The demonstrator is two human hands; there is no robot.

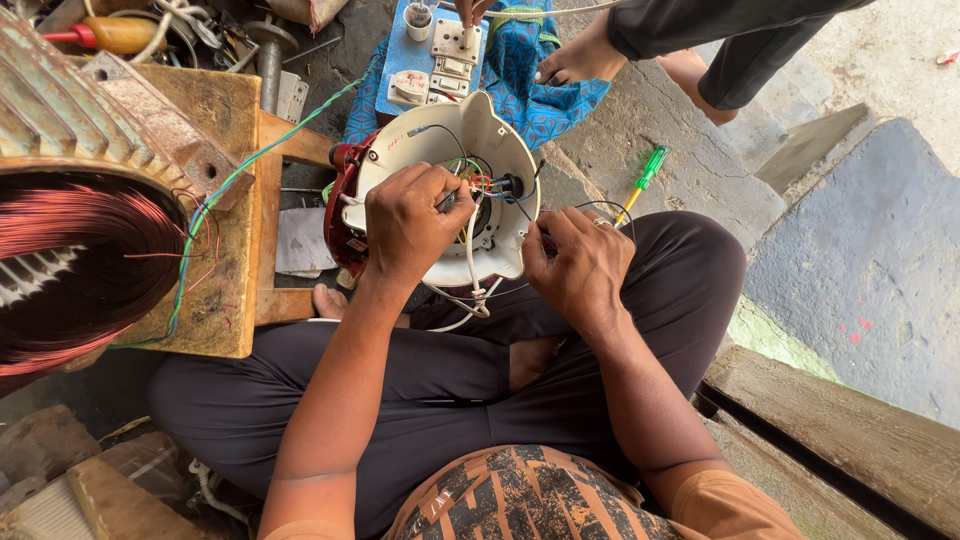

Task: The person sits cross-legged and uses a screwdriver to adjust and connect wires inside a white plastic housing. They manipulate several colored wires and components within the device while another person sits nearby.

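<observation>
A white round fan motor housing (pixel 400 155) with a red rim rests between my knees, its wiring and a black part (pixel 512 186) exposed inside. My left hand (pixel 408 222) lies over the housing, closed around a thin dark tool whose tip points at the coloured wires. My right hand (pixel 575 265) sits at the housing's right edge, fingers pinched on thin dark wires (pixel 590 207) that loop out of it. A white cord (pixel 478 290) hangs knotted below the housing.
A wooden bench (pixel 225 200) at left carries a large motor stator with copper windings (pixel 70 260). A blue switch board (pixel 430 55) lies on blue cloth ahead. A green-handled screwdriver (pixel 645 180) lies on the concrete. Another person's feet (pixel 585 60) are at the top.
</observation>
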